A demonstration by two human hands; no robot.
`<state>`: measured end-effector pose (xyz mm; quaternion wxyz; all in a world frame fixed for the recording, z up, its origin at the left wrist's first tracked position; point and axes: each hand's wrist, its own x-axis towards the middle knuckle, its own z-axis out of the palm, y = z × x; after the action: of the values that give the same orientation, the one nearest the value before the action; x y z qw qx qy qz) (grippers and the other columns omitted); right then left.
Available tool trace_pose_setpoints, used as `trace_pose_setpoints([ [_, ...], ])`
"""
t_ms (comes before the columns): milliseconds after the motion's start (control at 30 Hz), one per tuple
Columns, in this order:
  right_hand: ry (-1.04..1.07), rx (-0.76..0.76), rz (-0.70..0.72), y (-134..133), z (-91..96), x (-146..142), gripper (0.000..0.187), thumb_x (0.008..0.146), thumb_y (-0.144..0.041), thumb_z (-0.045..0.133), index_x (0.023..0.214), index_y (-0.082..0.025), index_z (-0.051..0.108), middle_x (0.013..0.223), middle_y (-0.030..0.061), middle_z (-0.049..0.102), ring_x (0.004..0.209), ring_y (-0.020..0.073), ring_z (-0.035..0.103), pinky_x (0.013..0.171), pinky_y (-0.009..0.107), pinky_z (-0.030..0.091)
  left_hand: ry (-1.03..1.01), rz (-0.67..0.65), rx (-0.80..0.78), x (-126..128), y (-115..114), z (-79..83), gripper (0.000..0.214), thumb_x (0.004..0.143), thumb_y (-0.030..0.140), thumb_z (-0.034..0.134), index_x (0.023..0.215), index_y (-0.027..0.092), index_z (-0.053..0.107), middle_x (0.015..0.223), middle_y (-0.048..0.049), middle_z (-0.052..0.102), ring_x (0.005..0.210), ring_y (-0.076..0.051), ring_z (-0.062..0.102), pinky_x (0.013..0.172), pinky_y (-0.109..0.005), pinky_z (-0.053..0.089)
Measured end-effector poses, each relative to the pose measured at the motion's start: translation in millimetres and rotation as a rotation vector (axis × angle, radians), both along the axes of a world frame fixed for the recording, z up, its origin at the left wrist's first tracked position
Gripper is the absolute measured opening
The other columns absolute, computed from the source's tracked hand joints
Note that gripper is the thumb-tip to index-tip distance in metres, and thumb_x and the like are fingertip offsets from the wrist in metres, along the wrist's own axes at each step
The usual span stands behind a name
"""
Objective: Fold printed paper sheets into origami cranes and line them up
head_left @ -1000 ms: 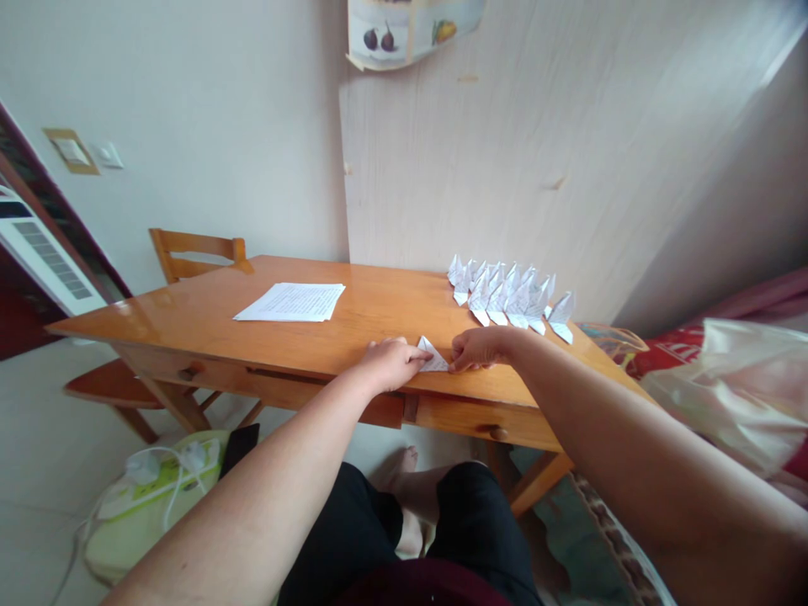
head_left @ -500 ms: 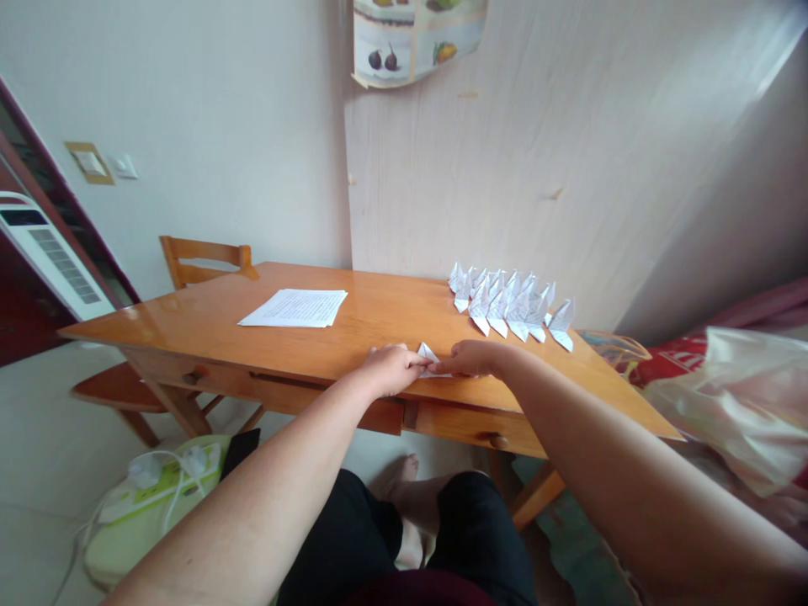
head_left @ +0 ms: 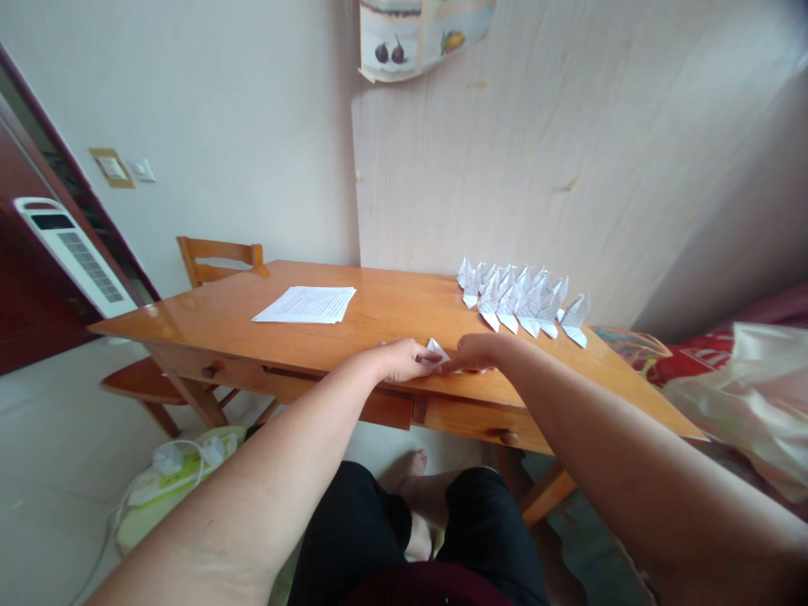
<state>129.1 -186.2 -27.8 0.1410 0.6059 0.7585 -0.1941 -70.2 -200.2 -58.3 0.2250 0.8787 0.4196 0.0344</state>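
A small folded piece of white paper lies near the front edge of the wooden table, its pointed tip facing away from me. My left hand is closed on its left side, fingertips on the paper. From the right, my right hand presses its fingers on the same paper, and both hands' fingertips nearly meet. Much of the paper is hidden under them. Behind my right hand stand several folded paper figures in rows, with upright points and printed lines.
A stack of printed sheets rests on the table's left half. At the far left is a wooden chair. Plastic bags crowd the right side. A power strip with plugs sits on a pale stool below left.
The whole view has shifted slightly, so things appear a little further right. Both hands stay on the folded paper, with the fingertips now closer together and covering more of it.
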Motion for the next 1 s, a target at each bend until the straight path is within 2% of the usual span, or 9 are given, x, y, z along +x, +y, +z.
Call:
trace_pose_setpoints([
  [133, 0.007, 0.008, -0.003, -2, -1.2, 1, 0.069, 0.065, -0.086, 0.059, 0.071, -0.017, 0.065, 0.066, 0.0064, 0.065, 0.062, 0.0212, 0.061, 0.058, 0.032, 0.041, -0.043, -0.061, -0.051, -2, 0, 0.9, 0.042, 0.095, 0.043, 0.050, 0.134, 0.035, 0.060, 0.132, 0.0044, 0.065, 0.114, -0.018, 0.061, 0.099, -0.025, 0.042],
  [267, 0.019, 0.014, -0.012, -5, -1.1, 1, 0.070, 0.065, -0.085, 0.059, 0.078, -0.016, 0.066, 0.071, 0.0075, 0.067, 0.065, 0.0218, 0.062, 0.057, 0.032, 0.041, -0.008, -0.035, -0.085, -3, 5, 5.9, 0.051, 0.086, 0.030, 0.057, 0.137, 0.034, 0.058, 0.133, 0.0043, 0.065, 0.114, -0.018, 0.060, 0.098, -0.025, 0.042],
  [467, 0.029, 0.009, -0.016, -6, -1.7, 2, 0.070, 0.066, -0.084, 0.060, 0.083, -0.016, 0.066, 0.074, 0.0075, 0.068, 0.065, 0.0209, 0.062, 0.056, 0.031, 0.041, 0.064, -0.006, -0.141, -4, 9, 15.9, 0.064, 0.077, 0.023, 0.058, 0.139, 0.035, 0.055, 0.119, 0.0056, 0.071, 0.104, -0.016, 0.063, 0.091, -0.022, 0.045],
  [600, 0.010, 0.001, -0.008, -5, -1.2, 4, 0.067, 0.070, -0.081, 0.062, 0.084, -0.015, 0.067, 0.077, 0.0081, 0.069, 0.067, 0.0214, 0.063, 0.056, 0.031, 0.042, 0.078, -0.003, -0.154, -3, 9, 18.0, 0.066, 0.075, 0.021, 0.056, 0.140, 0.033, 0.054, 0.119, 0.0055, 0.070, 0.103, -0.016, 0.063, 0.089, -0.021, 0.046],
  [700, -0.034, 0.020, -0.005, -6, 2.7, 1, 0.060, 0.077, -0.072, 0.064, 0.092, -0.014, 0.068, 0.086, 0.0095, 0.070, 0.079, 0.0239, 0.066, 0.065, 0.033, 0.048, 0.094, 0.001, -0.153, 0, 10, 18.5, 0.067, 0.073, 0.021, 0.058, 0.139, 0.035, 0.055, 0.118, 0.0065, 0.071, 0.104, -0.016, 0.063, 0.089, -0.022, 0.046],
  [833, -0.079, 0.075, 0.008, -9, 8.2, -16, 0.037, 0.094, -0.045, 0.061, 0.118, -0.016, 0.062, 0.119, 0.0087, 0.064, 0.102, 0.0231, 0.064, 0.088, 0.043, 0.053, 0.098, 0.003, -0.147, 1, 10, 20.1, 0.063, 0.074, 0.022, 0.060, 0.136, 0.034, 0.058, 0.115, 0.0064, 0.073, 0.103, -0.018, 0.064, 0.088, -0.023, 0.047],
  [900, -0.063, 0.066, 0.023, -11, 8.2, -28, 0.033, 0.096, -0.038, 0.061, 0.123, -0.019, 0.061, 0.126, 0.0086, 0.061, 0.107, 0.0235, 0.062, 0.090, 0.045, 0.053, 0.091, 0.000, -0.139, 1, 9, 21.0, 0.058, 0.075, 0.023, 0.060, 0.132, 0.032, 0.063, 0.113, 0.0053, 0.073, 0.102, -0.019, 0.064, 0.088, -0.025, 0.047],
  [1000, -0.017, -0.021, 0.038, -14, 5.3, -38, 0.032, 0.096, -0.036, 0.061, 0.122, -0.018, 0.061, 0.125, 0.0083, 0.062, 0.104, 0.0226, 0.064, 0.087, 0.042, 0.055, 0.067, -0.017, -0.138, 0, 8, 21.2, 0.053, 0.074, 0.023, 0.062, 0.126, 0.032, 0.067, 0.113, 0.0051, 0.074, 0.102, -0.021, 0.064, 0.089, -0.027, 0.047],
])
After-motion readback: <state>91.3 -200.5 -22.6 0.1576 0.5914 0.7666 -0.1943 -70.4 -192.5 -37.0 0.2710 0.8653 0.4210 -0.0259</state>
